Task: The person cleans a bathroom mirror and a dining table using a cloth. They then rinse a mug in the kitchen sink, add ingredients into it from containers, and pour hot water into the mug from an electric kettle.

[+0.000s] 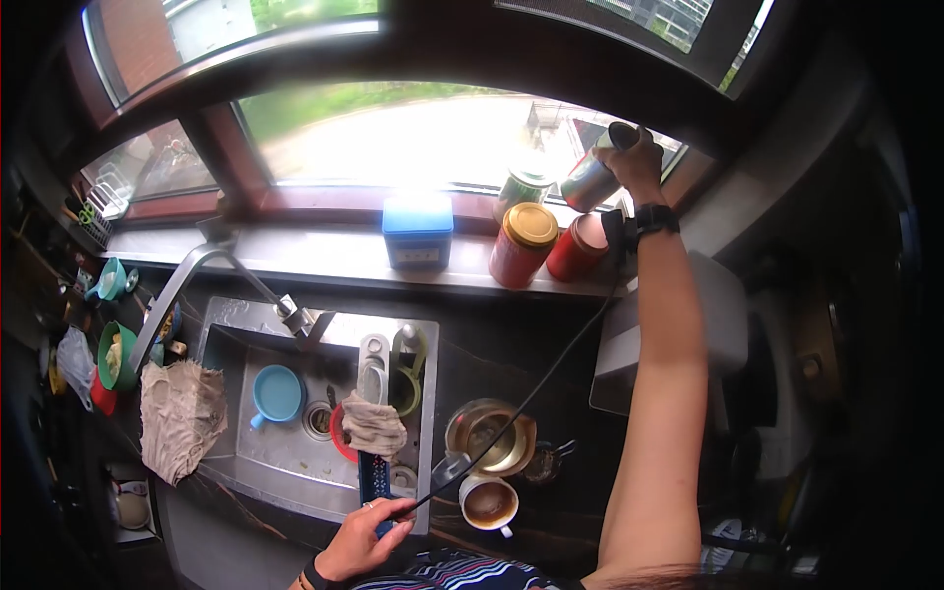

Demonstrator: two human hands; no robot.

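Note:
My right hand (639,162) reaches to the window sill and grips a tilted, light-coloured tin (589,184) with a dark round end. Just below it stand a red canister (578,248), a red jar with a gold lid (524,241) and a greenish jar (523,190). At the counter's front edge my left hand (366,539) has its fingers closed on a thin black cable (551,374), which stretches up to the black device at my right wrist. Near the left fingers, a blue slotted strip (373,480) lies at the sink; a small blue piece by the fingers is unclear.
A steel sink (280,472) holds a blue pan (278,393) beneath a curved faucet (182,280). Right of it stand a glass pot (492,438) and a mug with brown liquid (489,503). Cloth (184,418) drapes the sink's left edge. A blue box (418,231) occupies the sill.

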